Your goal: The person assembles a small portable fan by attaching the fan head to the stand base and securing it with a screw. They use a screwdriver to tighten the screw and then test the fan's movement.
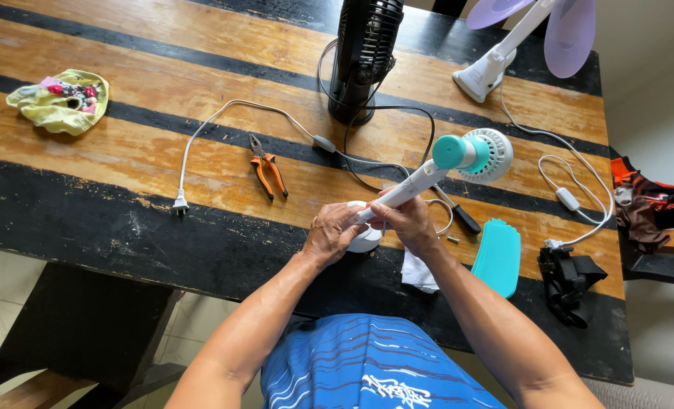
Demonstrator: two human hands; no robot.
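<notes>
A small white desk fan without blades stands tilted on the table: its white stem [415, 184] rises to a teal motor head [457, 151] backed by a white round grille [491, 154]. My left hand [331, 233] grips the fan's white round base [367, 239]. My right hand [407, 221] is closed around the lower stem just above the base. A teal fan blade piece [499, 256] lies flat to the right of my hands. A white cloth [417, 273] lies under my right wrist.
Orange-handled pliers [266, 173] lie left of my hands, a black-handled screwdriver [460, 213] right. A white plug and cord [181, 201], a black fan [364, 53], a white fan with purple blades [503, 53], a black strap [566, 279] and a yellow-green cloth [60, 100] share the wooden table [110, 189].
</notes>
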